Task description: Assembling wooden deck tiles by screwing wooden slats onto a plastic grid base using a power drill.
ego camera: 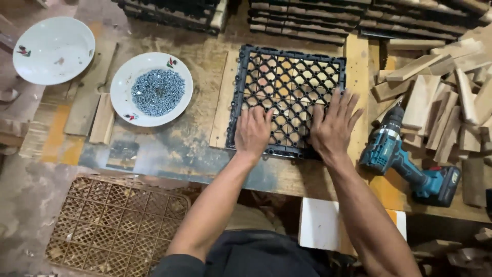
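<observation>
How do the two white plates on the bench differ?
The near plate holds a heap of screws; the far plate is almost bare, showing only a few specks. The near plate sits closer to the black grid under both hands; the far plate lies at the bench's left edge. Both are round, white, with small painted motifs on the rim.

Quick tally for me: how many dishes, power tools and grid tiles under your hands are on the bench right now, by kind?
White round dishes: 2, one empty white dish and one white dish of silver screws
Teal cordless drill: 1
Black plastic grid tile under the left hand and right hand: 1
Total: 4
</observation>
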